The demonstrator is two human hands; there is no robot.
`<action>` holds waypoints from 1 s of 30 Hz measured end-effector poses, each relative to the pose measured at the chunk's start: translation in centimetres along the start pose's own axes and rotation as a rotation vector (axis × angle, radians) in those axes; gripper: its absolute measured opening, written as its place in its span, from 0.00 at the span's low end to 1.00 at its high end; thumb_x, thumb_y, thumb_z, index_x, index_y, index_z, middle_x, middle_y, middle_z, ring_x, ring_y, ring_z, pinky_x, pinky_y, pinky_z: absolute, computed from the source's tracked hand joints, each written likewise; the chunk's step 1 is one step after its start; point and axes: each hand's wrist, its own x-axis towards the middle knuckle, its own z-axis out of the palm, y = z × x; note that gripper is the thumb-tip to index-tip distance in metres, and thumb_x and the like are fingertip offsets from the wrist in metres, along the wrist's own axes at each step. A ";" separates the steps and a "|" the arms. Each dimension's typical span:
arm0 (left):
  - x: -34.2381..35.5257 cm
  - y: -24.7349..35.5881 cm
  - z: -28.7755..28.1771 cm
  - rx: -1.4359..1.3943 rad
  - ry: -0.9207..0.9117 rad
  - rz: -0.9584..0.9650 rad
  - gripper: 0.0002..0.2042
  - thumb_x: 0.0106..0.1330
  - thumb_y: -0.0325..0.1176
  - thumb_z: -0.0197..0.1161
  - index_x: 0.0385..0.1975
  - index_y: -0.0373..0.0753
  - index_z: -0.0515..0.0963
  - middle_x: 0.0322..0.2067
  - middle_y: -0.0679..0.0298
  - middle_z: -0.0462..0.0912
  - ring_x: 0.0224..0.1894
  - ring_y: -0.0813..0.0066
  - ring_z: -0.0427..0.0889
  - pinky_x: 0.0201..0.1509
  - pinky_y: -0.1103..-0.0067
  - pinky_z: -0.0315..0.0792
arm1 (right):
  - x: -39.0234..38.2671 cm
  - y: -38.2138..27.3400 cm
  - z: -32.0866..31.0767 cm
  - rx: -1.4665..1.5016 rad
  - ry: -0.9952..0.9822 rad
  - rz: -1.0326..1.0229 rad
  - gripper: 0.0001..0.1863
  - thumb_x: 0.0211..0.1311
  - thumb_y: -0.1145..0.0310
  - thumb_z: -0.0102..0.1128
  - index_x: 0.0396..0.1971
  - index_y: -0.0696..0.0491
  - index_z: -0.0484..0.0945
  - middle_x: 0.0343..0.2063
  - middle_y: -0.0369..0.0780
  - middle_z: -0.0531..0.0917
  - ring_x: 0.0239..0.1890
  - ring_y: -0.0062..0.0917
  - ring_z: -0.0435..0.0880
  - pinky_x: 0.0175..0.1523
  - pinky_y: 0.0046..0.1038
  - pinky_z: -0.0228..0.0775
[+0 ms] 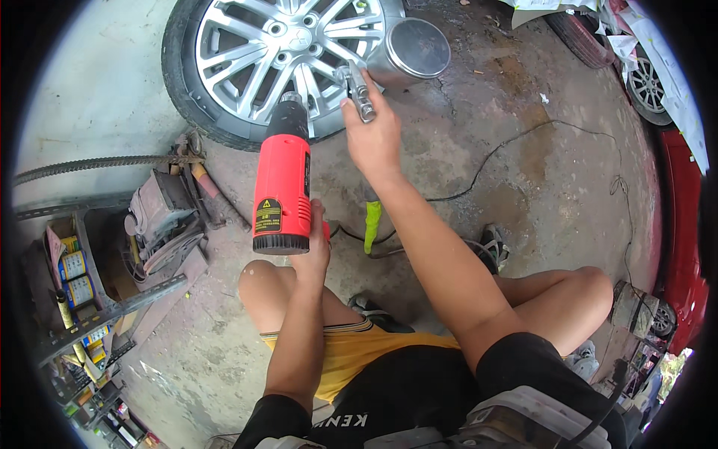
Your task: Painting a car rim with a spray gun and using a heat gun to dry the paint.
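My left hand [317, 251] is closed around the handle of a red heat gun [281, 183], mostly hidden behind its body. The black nozzle points away from me toward a silver alloy wheel [298, 39] with a black tire, and overlaps its near rim in the view. My right hand [376, 138] grips a metal spray gun [362, 99], its fingers partly wrapped around it. A round silver cup [407, 52] with a lid sits beside the spray gun, over the wheel's right edge. Whether the cup joins the gun is hidden by my fingers.
A dark cable [516, 138] runs across the concrete floor, near a hose end wrapped in yellow-green [372, 221]. At left stand a metal shelf [134, 299] with boxes and a dusty machine [161, 206]. A red car [684, 232] and another wheel [647, 86] are at right.
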 end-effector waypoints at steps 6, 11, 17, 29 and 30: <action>-0.3 -0.2 0.1 0.091 -0.015 0.110 0.07 0.70 0.32 0.65 0.33 0.39 0.75 0.23 0.72 0.71 0.22 0.83 0.67 0.25 0.79 0.64 | 0.4 3.4 -2.1 -0.030 0.071 0.054 0.30 0.63 0.68 0.63 0.66 0.54 0.72 0.50 0.52 0.84 0.50 0.39 0.84 0.56 0.34 0.74; -0.4 -0.5 0.0 0.007 -0.034 0.084 0.06 0.70 0.31 0.65 0.36 0.37 0.76 0.26 0.71 0.73 0.24 0.81 0.69 0.28 0.78 0.66 | -1.0 3.4 -4.3 -0.150 0.121 0.183 0.31 0.63 0.67 0.63 0.68 0.50 0.71 0.52 0.49 0.85 0.54 0.37 0.85 0.59 0.33 0.73; -0.2 -1.0 0.8 0.080 -0.051 0.163 0.07 0.71 0.32 0.65 0.37 0.36 0.76 0.26 0.70 0.73 0.26 0.80 0.70 0.29 0.78 0.67 | 0.0 1.9 -3.3 -0.128 0.095 0.103 0.30 0.63 0.66 0.63 0.67 0.49 0.73 0.52 0.50 0.85 0.53 0.39 0.85 0.59 0.34 0.73; 0.1 -0.8 1.4 0.057 -0.019 0.114 0.07 0.70 0.31 0.65 0.34 0.36 0.77 0.25 0.68 0.74 0.25 0.79 0.71 0.30 0.76 0.68 | 2.9 0.2 -2.3 -0.131 -0.016 0.034 0.30 0.60 0.65 0.64 0.65 0.51 0.74 0.49 0.55 0.84 0.52 0.50 0.83 0.60 0.41 0.73; 0.1 -0.9 1.2 0.058 -0.020 0.115 0.07 0.70 0.31 0.65 0.34 0.36 0.77 0.25 0.68 0.74 0.25 0.79 0.71 0.30 0.76 0.68 | 2.6 0.9 -3.2 -0.155 -0.002 0.093 0.31 0.60 0.64 0.64 0.65 0.52 0.73 0.49 0.55 0.84 0.52 0.49 0.83 0.60 0.41 0.73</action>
